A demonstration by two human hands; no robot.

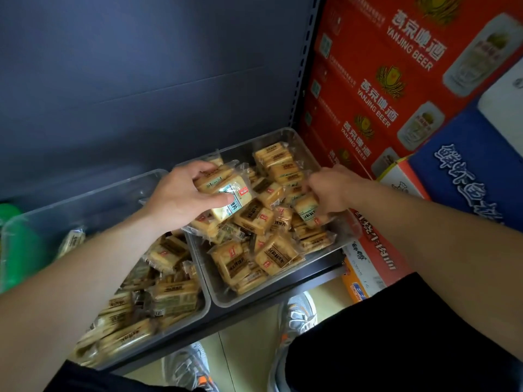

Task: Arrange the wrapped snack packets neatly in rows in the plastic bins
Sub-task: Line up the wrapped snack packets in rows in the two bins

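My left hand [181,199] was curled round a small stack of packets [226,199], thumb laid across the top wrapper and the fingers hooked over the far edge, held just above the right bin [249,142]. My right hand [332,190] had its fingers bent down and pinched on a single packet [310,213] near that bin's right wall (the fingertips were blurred, so I could not tell how many touched it). Behind my hands a short row of packets [276,162] stood on edge in the bin's back corner; the rest lay in a loose heap [263,256] toward the front. The left bin [85,193] sat touching it, with packets jumbled under my left forearm. Both bins rested on a dark shelf [325,271]. Red beer cartons [396,80] were stacked just beside the right bin, a blue carton [467,176] nearer me, and my 2 shoes [297,315] showed on the floor below.
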